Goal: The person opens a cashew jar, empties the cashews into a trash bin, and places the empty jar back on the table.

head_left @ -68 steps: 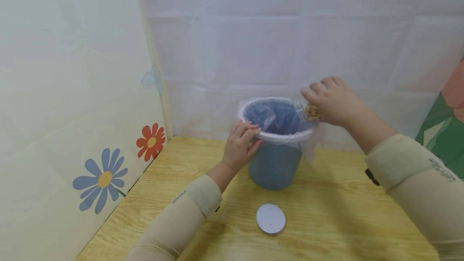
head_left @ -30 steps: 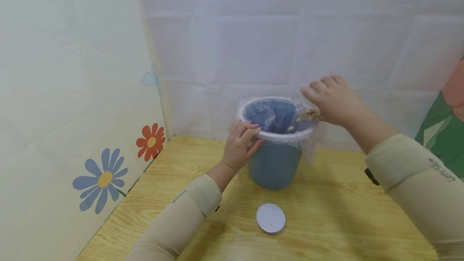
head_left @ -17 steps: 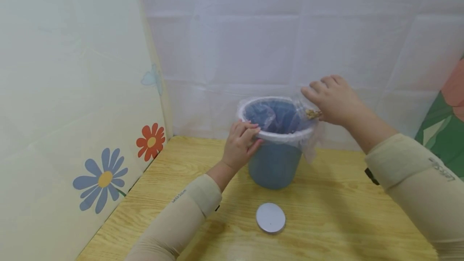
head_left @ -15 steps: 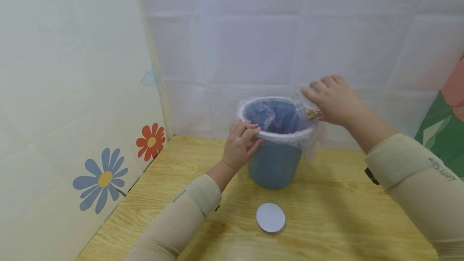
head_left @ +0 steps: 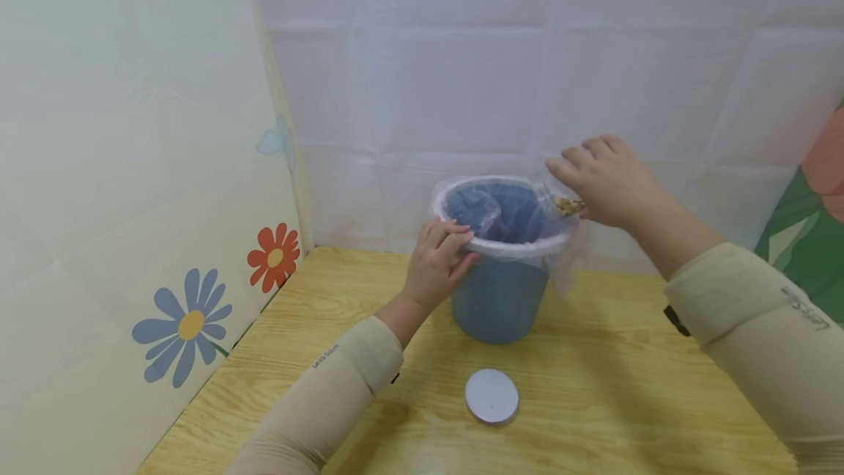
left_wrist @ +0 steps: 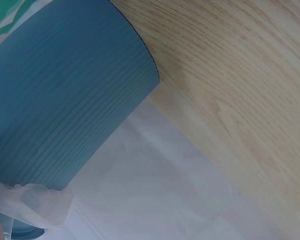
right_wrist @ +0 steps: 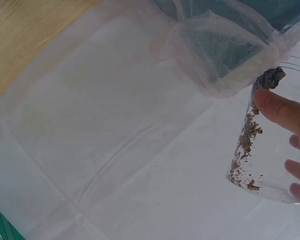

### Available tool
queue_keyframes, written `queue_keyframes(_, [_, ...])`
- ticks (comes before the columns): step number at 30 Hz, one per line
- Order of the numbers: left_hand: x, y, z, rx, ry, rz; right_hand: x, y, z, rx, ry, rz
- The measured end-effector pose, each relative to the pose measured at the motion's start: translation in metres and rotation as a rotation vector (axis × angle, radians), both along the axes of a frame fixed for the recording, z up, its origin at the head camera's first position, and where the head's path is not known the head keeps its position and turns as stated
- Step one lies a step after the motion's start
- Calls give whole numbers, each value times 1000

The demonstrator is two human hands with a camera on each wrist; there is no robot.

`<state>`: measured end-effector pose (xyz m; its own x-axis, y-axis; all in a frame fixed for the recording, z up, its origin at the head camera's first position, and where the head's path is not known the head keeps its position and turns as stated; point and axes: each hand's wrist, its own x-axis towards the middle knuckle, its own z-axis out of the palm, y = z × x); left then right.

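Note:
A blue trash bin (head_left: 499, 303) with a white rim stands on the table, lined with a clear plastic bag (head_left: 484, 212). My left hand (head_left: 437, 261) grips the near left of its rim, fingers over the edge and thumb against the outside. Over the right side of the opening, my right hand (head_left: 606, 182) holds a clear jar (head_left: 546, 195) tipped with its mouth towards the bin. A small clump of tan and brown pieces (head_left: 568, 206) sits in the jar. In the right wrist view, dark flakes (right_wrist: 249, 135) cling along the jar's wall.
A round white lid (head_left: 491, 396) lies on the wooden table (head_left: 593, 387) in front of the bin. A white sheet (head_left: 422, 94) hangs close behind the bin. To the left rises a cream panel (head_left: 132, 167) with printed flowers.
Pale pieces fell from the jar into the bin about a second ago. The clump left in the jar is smaller and darker than at first. Both hands have kept nearly the same places.

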<state>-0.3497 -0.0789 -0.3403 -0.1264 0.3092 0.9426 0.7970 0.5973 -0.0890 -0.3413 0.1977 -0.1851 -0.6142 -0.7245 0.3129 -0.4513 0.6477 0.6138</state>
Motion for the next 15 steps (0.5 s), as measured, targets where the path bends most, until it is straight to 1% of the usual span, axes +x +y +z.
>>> queue_keyframes(6, [0, 0, 0, 1, -3, -1, -1, 0, -1, 1, 0, 13])
queue_keyframes(15, [1, 1, 0, 3, -3, 1, 2, -3, -1, 24, -14, -10])
